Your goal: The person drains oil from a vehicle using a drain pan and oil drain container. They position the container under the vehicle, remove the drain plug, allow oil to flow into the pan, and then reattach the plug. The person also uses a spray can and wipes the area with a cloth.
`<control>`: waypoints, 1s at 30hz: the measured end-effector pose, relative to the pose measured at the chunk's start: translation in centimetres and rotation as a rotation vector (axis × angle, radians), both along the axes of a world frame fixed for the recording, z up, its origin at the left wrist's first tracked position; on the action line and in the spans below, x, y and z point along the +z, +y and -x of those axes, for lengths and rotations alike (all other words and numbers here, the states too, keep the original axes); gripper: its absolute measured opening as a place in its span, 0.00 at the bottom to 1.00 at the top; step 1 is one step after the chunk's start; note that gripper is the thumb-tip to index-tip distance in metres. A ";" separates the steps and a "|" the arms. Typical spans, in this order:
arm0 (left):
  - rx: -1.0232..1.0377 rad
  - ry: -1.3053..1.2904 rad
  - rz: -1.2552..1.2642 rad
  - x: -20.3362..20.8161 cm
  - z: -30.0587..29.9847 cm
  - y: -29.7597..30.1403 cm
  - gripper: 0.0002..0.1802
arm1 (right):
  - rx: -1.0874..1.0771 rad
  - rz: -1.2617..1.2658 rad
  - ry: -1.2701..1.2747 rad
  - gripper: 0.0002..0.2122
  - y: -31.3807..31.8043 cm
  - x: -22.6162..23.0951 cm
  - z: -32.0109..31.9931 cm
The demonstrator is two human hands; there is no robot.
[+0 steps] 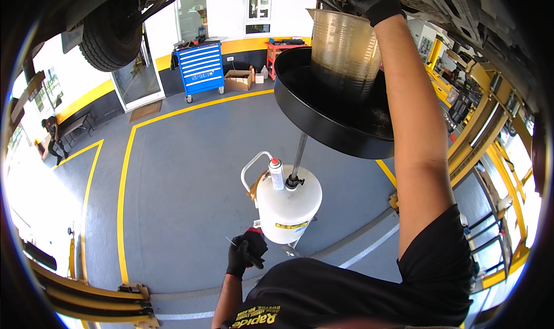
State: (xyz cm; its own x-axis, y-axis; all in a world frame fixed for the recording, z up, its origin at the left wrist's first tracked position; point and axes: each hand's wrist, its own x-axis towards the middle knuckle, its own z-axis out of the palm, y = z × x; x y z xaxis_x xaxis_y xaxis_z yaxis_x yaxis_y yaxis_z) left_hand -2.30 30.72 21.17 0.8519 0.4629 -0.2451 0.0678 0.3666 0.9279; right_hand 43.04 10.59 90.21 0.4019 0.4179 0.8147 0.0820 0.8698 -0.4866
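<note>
My right hand (372, 0), in a black glove, is raised to the car's dark underside (461, 17); its fingers are hidden there. Just below it, a tall translucent container (345, 49), stained brown, stands in a wide black drain pan (329, 130). The pan sits on a metal rod rising from a white drain tank (288, 205). On the tank top stands a spray can (276, 174) with a red cap. Low in front of me, my black-gloved left hand (243, 256) is closed around a dark, red-edged item with a thin pale piece sticking out; its kind is unclear.
A blue tool cabinet (201, 69), a cardboard box (238, 81) and a red cart (283, 57) stand along the far wall. A car wheel (112, 38) hangs overhead at left. Yellow lift arms (98, 297) flank me. At far left, a person (53, 140) sits on a bench.
</note>
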 end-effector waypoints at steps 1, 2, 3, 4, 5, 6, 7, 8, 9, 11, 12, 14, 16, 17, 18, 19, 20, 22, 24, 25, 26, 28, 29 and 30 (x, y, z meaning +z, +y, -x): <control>-0.006 0.001 -0.009 0.1 -0.1 0.0 0.14 | 0.029 0.003 -0.073 0.17 0.0 0.2 -0.9; -0.011 0.003 -0.018 0.1 -0.3 -0.1 0.14 | 0.059 0.007 -0.147 0.17 0.3 0.5 -2.5; -0.015 0.003 -0.029 0.2 -0.3 -0.1 0.14 | 0.091 0.008 -0.221 0.17 0.3 0.9 -3.2; -0.019 -0.007 -0.023 0.1 -0.4 0.0 0.14 | 0.211 0.036 -0.247 0.16 -0.5 1.2 -3.8; -0.016 -0.016 -0.013 -0.3 -0.3 0.0 0.14 | 0.338 0.066 -0.272 0.16 -1.0 1.3 -4.1; -0.015 -0.026 -0.003 -0.6 -0.3 0.1 0.14 | 0.464 0.096 -0.295 0.15 -1.3 1.4 -4.5; -0.013 -0.022 -0.008 -0.6 -0.2 0.1 0.14 | 0.448 0.165 -0.298 0.14 -1.4 1.4 -4.6; -0.011 -0.019 -0.012 -0.6 -0.1 0.2 0.14 | 0.432 0.234 -0.301 0.13 -1.5 1.4 -4.6; -0.012 -0.018 -0.017 -0.5 -0.2 0.2 0.14 | 0.412 0.302 -0.305 0.12 -1.5 1.5 -4.3; -0.009 -0.020 -0.030 -0.3 -0.3 0.2 0.14 | 0.286 0.124 -0.120 0.10 -0.8 1.5 -3.8; -0.006 -0.021 -0.035 -0.1 -0.2 0.2 0.14 | 0.225 0.036 -0.028 0.10 0.0 1.4 -3.2; 0.033 -0.025 -0.032 0.6 0.4 0.2 0.14 | -0.103 -0.017 -0.098 0.10 2.2 0.0 1.7; 0.009 -0.025 -0.044 0.5 0.1 0.1 0.14 | -0.029 0.049 -0.207 0.12 0.6 0.0 1.3; -0.029 -0.025 -0.058 0.2 -0.5 0.2 0.14 | 0.214 0.144 -0.278 0.13 -2.1 1.0 -2.6; -0.048 -0.023 -0.070 -0.1 -0.8 0.2 0.14 | 0.478 0.240 -0.340 0.14 -3.5 1.5 -4.8; -0.021 -0.017 -0.075 -0.1 -0.4 0.2 0.14 | 0.353 0.167 -0.214 0.15 -1.2 1.0 -2.3; 0.004 -0.010 -0.081 -0.1 0.0 0.2 0.14 | 0.227 0.098 -0.085 0.16 1.0 0.6 0.6; 0.004 -0.016 -0.082 0.1 0.0 0.3 0.14 | 0.060 0.024 0.021 0.16 0.9 0.8 1.8; -0.055 -0.027 -0.061 0.5 -1.0 0.1 0.14 | -0.027 0.019 -0.014 0.16 -3.2 1.5 -1.6; 0.000 -0.011 -0.055 0.2 -0.2 0.4 0.14 | 0.022 0.003 0.005 0.16 -0.5 0.7 -2.3; 0.007 -0.013 -0.046 -0.1 -0.2 0.4 0.14 | 0.022 -0.011 0.010 0.16 -0.2 0.7 -1.9; 0.020 -0.016 -0.047 -0.2 -0.2 0.5 0.14 | 0.023 -0.042 0.022 0.16 0.4 0.3 -0.9; 0.028 -0.018 -0.055 -0.2 -0.2 0.5 0.14 | 0.027 -0.058 0.028 0.16 0.9 0.1 -0.5; 0.005 -0.025 -0.058 -0.1 -0.5 0.2 0.14 | -0.002 -0.070 0.030 0.16 -0.1 0.1 0.3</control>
State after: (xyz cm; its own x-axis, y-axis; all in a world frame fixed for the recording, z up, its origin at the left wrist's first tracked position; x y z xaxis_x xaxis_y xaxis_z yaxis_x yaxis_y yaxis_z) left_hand -1.80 30.96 21.03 0.8551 0.4799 -0.1962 0.0425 0.3122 0.9491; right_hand 42.74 10.45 90.33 0.4278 0.3591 0.8294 0.0699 0.9018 -0.4265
